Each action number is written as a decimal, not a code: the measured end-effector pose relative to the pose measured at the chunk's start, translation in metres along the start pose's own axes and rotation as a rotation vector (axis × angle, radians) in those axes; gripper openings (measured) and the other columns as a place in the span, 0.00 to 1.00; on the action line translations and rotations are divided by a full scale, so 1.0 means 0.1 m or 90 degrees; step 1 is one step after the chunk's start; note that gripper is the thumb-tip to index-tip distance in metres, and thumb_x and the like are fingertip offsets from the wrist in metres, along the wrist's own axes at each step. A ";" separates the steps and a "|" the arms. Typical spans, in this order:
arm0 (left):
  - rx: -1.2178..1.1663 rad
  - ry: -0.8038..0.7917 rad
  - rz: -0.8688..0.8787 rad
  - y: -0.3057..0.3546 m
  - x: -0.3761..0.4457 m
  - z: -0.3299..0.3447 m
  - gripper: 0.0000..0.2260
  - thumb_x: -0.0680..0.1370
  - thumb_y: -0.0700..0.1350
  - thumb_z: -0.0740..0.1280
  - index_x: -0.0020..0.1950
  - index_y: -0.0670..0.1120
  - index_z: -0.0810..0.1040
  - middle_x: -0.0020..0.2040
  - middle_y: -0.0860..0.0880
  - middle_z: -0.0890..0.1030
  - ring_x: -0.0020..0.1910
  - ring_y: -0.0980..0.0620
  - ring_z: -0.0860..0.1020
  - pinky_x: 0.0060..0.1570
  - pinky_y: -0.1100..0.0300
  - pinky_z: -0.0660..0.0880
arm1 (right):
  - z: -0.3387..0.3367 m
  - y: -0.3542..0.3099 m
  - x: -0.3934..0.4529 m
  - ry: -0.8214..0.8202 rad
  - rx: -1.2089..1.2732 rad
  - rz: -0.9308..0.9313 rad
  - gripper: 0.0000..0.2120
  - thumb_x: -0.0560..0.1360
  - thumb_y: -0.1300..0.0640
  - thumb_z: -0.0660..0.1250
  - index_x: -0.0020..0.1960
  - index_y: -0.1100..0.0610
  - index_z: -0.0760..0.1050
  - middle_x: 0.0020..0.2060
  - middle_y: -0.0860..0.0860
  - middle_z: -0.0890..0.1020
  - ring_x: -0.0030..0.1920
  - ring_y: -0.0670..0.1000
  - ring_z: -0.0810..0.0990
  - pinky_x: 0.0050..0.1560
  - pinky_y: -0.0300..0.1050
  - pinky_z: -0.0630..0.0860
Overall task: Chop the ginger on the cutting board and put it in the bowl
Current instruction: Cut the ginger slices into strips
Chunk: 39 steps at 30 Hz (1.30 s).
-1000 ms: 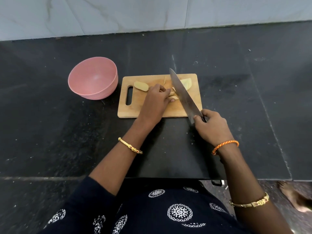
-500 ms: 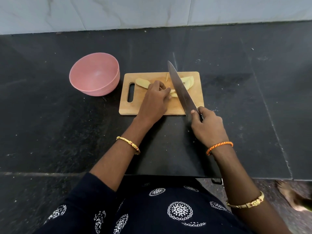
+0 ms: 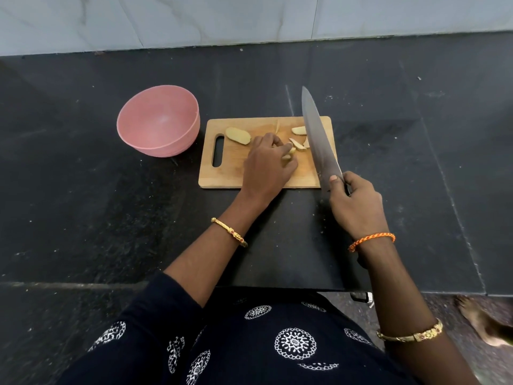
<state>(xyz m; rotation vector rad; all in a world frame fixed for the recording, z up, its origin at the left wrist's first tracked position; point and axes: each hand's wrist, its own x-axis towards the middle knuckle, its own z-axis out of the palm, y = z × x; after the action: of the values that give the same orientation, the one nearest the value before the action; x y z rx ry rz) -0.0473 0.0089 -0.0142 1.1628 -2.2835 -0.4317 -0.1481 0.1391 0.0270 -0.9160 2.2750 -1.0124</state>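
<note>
A wooden cutting board lies on the black counter. On it are a peeled ginger chunk near the handle slot and several cut ginger slices to its right. My left hand rests on the board, fingers curled over a small ginger piece. My right hand grips the handle of a large knife, whose blade lies across the board's right side, right of the slices. An empty pink bowl stands left of the board.
The black stone counter stretches wide on both sides, with a pale tiled wall behind it. A bare foot shows on the floor at lower right.
The knife has shifted right, away from my left hand, uncovering more cut slices. My left hand stays curled over the ginger piece.
</note>
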 end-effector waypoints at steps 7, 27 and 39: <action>-0.066 -0.063 0.011 -0.16 0.02 -0.12 0.19 0.75 0.46 0.69 0.64 0.42 0.75 0.57 0.45 0.74 0.58 0.51 0.71 0.57 0.66 0.67 | 0.10 -0.03 -0.01 -0.038 -0.002 -0.008 0.16 0.80 0.52 0.57 0.44 0.64 0.73 0.33 0.54 0.75 0.39 0.55 0.74 0.35 0.44 0.67; -0.068 -0.042 0.024 -0.29 0.03 -0.18 0.14 0.76 0.45 0.67 0.60 0.42 0.78 0.52 0.46 0.74 0.51 0.57 0.68 0.49 0.68 0.67 | 0.19 -0.06 -0.06 -0.039 -0.035 -0.025 0.15 0.80 0.51 0.56 0.42 0.62 0.71 0.32 0.54 0.75 0.37 0.58 0.75 0.38 0.49 0.73; -0.038 -0.076 0.047 -0.31 0.14 -0.18 0.15 0.75 0.49 0.68 0.61 0.46 0.78 0.52 0.48 0.77 0.54 0.52 0.71 0.52 0.61 0.70 | 0.26 -0.10 0.02 -0.100 -0.077 -0.013 0.14 0.82 0.52 0.52 0.49 0.59 0.72 0.45 0.59 0.78 0.46 0.58 0.77 0.46 0.51 0.75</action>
<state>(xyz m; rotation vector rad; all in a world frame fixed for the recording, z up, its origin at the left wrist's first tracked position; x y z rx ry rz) -0.0236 -0.0211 -0.0111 1.0459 -2.3889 -0.5512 -0.1293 0.1206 0.0184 -1.0326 2.2180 -0.7884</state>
